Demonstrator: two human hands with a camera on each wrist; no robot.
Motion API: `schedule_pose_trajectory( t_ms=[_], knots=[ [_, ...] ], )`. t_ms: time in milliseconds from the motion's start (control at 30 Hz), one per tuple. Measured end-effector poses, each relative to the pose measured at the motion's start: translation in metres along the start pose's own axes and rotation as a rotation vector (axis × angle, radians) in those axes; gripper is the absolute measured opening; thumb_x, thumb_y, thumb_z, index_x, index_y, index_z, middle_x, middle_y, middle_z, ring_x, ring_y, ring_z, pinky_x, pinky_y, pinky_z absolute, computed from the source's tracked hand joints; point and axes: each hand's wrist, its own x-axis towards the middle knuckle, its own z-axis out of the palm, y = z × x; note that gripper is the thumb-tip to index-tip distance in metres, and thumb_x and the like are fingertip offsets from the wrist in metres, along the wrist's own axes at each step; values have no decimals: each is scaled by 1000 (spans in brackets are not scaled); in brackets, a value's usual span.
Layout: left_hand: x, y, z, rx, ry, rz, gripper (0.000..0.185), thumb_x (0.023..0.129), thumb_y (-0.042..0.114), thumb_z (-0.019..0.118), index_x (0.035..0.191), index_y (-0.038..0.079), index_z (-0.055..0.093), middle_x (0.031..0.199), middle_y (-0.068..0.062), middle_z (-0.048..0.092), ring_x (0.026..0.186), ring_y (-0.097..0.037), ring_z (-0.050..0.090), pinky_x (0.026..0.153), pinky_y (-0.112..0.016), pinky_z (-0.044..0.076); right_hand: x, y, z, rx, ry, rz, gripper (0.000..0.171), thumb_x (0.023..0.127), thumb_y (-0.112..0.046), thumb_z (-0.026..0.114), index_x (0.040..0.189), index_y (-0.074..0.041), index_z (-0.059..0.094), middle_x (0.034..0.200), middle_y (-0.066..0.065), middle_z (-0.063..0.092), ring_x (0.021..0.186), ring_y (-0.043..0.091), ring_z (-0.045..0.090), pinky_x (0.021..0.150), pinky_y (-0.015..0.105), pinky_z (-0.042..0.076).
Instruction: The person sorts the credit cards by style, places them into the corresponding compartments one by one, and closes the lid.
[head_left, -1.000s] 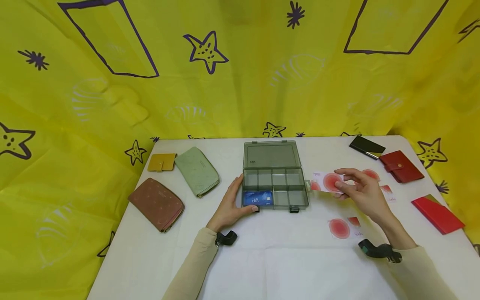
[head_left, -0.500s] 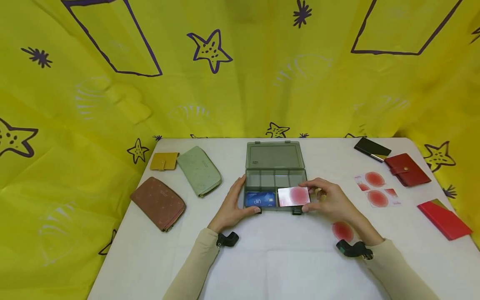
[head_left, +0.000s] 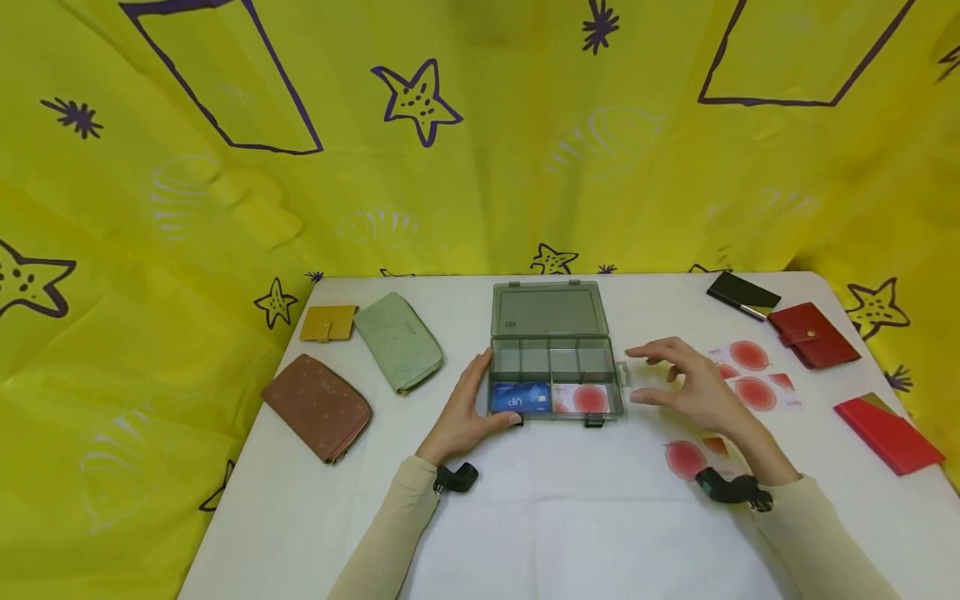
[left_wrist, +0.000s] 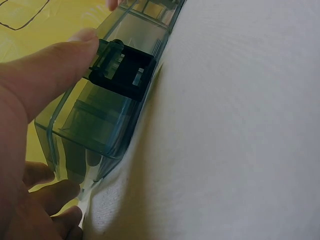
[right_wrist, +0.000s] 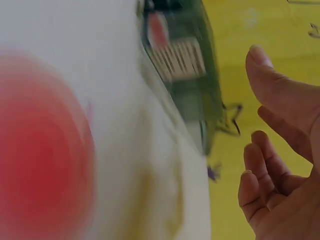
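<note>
Near the centre of the head view, a translucent grey-green plastic compartment box [head_left: 535, 360] is sitting on the white-covered worktop [head_left: 525, 533]. Its flat hinged lid [head_left: 550, 312] is lying back toward the top of the frame, leaving the compartments uncovered. The person's left grip [head_left: 460, 421] is holding the box's lower-left corner: the fingers are lining the left wall, and the thumb is resting by a black front latch [left_wrist: 125, 70]. This is probably keeping the light box from sliding while the other side is being worked on.

The right grip [head_left: 693, 387] is hovering just beside the box's right end, thumb and fingers spread apart and holding nothing. That gap is looking wide enough for clearing a card's edges.

In the box's lower half, a blue rectangular "VIP" card [head_left: 520, 398] is lying at left and a white rectangular card with a red circle [head_left: 581, 399] at right, lengthwise, seemingly because the space is suiting that direction. Whether they are resting on dividers, I cannot tell.

Three matching loose white cards [head_left: 757, 393] are lying right of centre, within easy reach of the right grip. Assorted coloured wallets [head_left: 397, 342] are flanking both sides, apparently leaving the middle for the box.
</note>
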Motion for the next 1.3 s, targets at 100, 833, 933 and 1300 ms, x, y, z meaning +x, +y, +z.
schedule_pose_trajectory(
  t_ms=[100,833,933,1300],
  knots=[
    [1,0,1,-2,1,-1,112,87,35,90,172,21,18,178,-15,18,165,-35,15,132,-61,18,-5,13,-29,-42,17,53,57,81,-10,93,134,-10,72,126,11,65,103,-3,55,76,14,46],
    [0,0,0,-5,3,-13,111,87,38,89,172,24,19,177,-16,18,164,-38,16,130,-64,20,-13,103,-107,-362,-207,183,51,88,2,78,136,8,61,133,39,59,120,57,50,101,82,36],
    [0,0,1,-5,5,-11,111,87,37,90,172,24,20,177,-16,19,164,-38,16,130,-64,20,-11,102,-111,-375,-225,224,51,87,-1,81,134,8,63,124,37,62,112,53,54,97,75,42],
    [-1,2,0,-1,1,-7,112,87,36,90,172,22,19,177,-17,19,165,-38,15,131,-64,19,-7,102,-115,-360,-240,318,54,85,-12,88,131,6,66,112,26,64,100,38,56,75,29,47]
  ],
)
